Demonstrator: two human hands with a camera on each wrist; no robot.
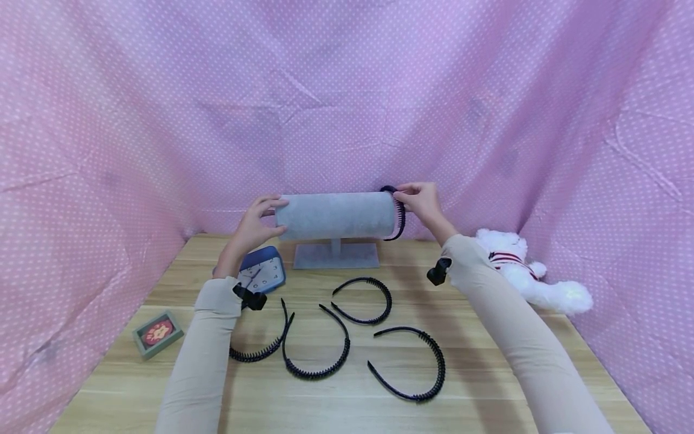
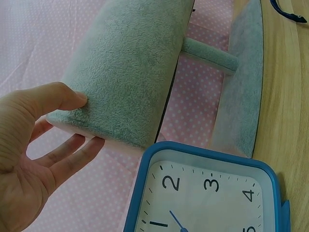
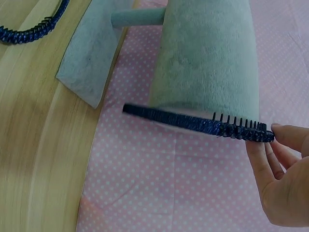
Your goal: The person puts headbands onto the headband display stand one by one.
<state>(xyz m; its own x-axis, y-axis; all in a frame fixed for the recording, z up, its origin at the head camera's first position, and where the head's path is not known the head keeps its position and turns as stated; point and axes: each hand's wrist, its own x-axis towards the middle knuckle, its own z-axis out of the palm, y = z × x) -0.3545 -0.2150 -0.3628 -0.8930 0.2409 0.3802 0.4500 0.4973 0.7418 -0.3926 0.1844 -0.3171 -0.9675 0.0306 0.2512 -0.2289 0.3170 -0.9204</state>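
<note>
A grey plush cylinder on a T-shaped headband stand (image 1: pixel 336 215) lies crosswise at the back of the table. My left hand (image 1: pixel 253 222) holds its left end; in the left wrist view the thumb (image 2: pixel 72 98) rests on the plush and fingertips touch the end edge. My right hand (image 1: pixel 423 202) pinches a black toothed headband (image 1: pixel 402 220) at the cylinder's right end. In the right wrist view this headband (image 3: pixel 169 117) curves across the end face, its teeth pointing toward the plush. Its far side is hidden by the cylinder.
Several black headbands, one of them here (image 1: pixel 438 367), lie on the wooden table (image 1: pixel 303 410). A blue clock (image 1: pixel 265 271) stands beside the left forearm, and a small green frame (image 1: pixel 158 334) lies farther left. Behind the right forearm sits a white plush toy (image 1: pixel 506 265). Pink dotted cloth (image 1: pixel 336 90) surrounds the table.
</note>
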